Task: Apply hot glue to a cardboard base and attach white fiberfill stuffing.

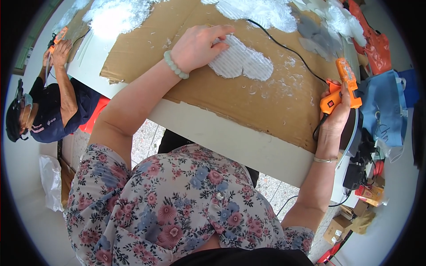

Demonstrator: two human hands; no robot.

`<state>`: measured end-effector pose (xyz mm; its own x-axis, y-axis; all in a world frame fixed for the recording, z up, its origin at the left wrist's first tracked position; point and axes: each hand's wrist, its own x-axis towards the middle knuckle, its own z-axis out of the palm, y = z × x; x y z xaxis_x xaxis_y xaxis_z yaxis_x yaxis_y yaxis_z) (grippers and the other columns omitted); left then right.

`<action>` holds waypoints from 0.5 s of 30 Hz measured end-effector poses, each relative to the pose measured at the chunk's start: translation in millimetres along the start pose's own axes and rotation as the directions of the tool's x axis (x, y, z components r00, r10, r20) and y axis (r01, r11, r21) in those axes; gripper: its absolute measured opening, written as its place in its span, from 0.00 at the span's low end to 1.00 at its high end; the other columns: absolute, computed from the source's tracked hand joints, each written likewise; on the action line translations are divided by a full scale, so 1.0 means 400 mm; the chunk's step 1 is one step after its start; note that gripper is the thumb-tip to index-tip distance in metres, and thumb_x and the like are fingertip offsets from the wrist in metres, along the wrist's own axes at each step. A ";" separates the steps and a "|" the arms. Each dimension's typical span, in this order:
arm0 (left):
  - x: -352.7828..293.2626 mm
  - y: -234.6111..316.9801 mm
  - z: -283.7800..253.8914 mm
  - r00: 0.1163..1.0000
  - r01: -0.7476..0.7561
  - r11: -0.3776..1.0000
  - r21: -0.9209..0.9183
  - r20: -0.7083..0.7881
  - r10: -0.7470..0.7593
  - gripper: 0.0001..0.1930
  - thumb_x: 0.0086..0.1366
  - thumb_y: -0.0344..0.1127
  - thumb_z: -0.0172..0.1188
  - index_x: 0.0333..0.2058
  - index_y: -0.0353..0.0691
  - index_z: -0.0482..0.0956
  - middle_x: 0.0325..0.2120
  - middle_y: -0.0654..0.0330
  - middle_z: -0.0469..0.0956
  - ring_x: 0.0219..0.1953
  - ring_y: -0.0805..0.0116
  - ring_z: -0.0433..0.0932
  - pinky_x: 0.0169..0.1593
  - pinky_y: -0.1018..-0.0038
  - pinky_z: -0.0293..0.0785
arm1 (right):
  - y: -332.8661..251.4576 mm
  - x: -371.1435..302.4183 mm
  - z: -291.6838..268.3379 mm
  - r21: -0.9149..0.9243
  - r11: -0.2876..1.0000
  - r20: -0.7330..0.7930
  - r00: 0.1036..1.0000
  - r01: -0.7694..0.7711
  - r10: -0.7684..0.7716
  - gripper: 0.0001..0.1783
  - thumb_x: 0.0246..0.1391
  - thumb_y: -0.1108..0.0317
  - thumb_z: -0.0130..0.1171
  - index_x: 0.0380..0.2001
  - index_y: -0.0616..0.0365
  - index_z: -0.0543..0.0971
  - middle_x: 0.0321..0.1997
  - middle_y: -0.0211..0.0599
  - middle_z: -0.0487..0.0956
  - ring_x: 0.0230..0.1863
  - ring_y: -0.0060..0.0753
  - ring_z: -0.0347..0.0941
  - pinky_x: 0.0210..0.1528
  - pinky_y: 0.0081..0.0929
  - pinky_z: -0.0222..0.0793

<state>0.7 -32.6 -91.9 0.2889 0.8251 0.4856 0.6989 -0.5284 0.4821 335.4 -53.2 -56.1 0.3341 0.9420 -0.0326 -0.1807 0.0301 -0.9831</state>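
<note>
On the brown cardboard sheet [177,88] lies a white striped fabric piece [248,62], rounded at both ends, narrower at the middle and with frayed thread edges. My left hand [197,46] is at its upper left end. The thumb touches the piece, while the index finger stretches out apart from it; the other fingers are partly hidden. To the right of the cardboard, my right hand [338,106] is wrapped round an orange corded electric thread trimmer [348,82], held off the table. Its black cord [293,49] runs back across the cardboard.
Piles of white fabric pieces [262,13] and fluffy white material [115,15] line the far side. Loose thread scraps dot the cardboard. A blue bag [385,106] and a red plastic bag [372,42] hang at the right. A co-worker [49,102] handles another orange tool at the left.
</note>
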 end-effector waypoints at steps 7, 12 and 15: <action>-0.004 -0.020 0.012 0.991 -0.079 0.997 -0.005 -0.108 0.078 0.12 0.54 0.30 0.57 0.39 0.43 0.76 0.25 0.56 0.78 0.25 0.59 0.74 0.31 0.69 0.72 | -0.010 -0.037 0.018 -0.074 0.994 0.112 0.991 0.085 -0.076 0.15 0.57 0.61 0.48 0.41 0.63 0.70 0.34 0.43 0.76 0.25 0.23 0.67 0.30 0.19 0.65; 0.004 -0.011 -0.002 0.968 -0.129 0.991 0.019 -0.216 0.130 0.08 0.55 0.29 0.55 0.35 0.41 0.77 0.23 0.55 0.77 0.27 0.56 0.75 0.31 0.65 0.72 | 0.004 -0.061 0.027 -0.091 0.993 0.171 0.984 0.075 -0.059 0.16 0.57 0.60 0.49 0.41 0.61 0.70 0.34 0.43 0.76 0.24 0.24 0.67 0.27 0.19 0.64; 0.003 0.025 -0.027 0.922 -0.227 0.973 0.043 -0.313 0.229 0.05 0.54 0.30 0.56 0.31 0.41 0.77 0.20 0.55 0.75 0.26 0.55 0.74 0.31 0.65 0.71 | 0.003 -0.067 0.033 -0.144 0.981 0.240 0.966 0.130 -0.093 0.16 0.56 0.59 0.50 0.39 0.61 0.71 0.33 0.43 0.77 0.23 0.24 0.66 0.26 0.20 0.64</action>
<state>0.8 -39.0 -78.7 0.2215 0.5773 0.7859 0.6423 -0.6928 0.3279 313.9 -74.1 -54.0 0.1180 0.9876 0.1036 -0.0009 0.1044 -0.9945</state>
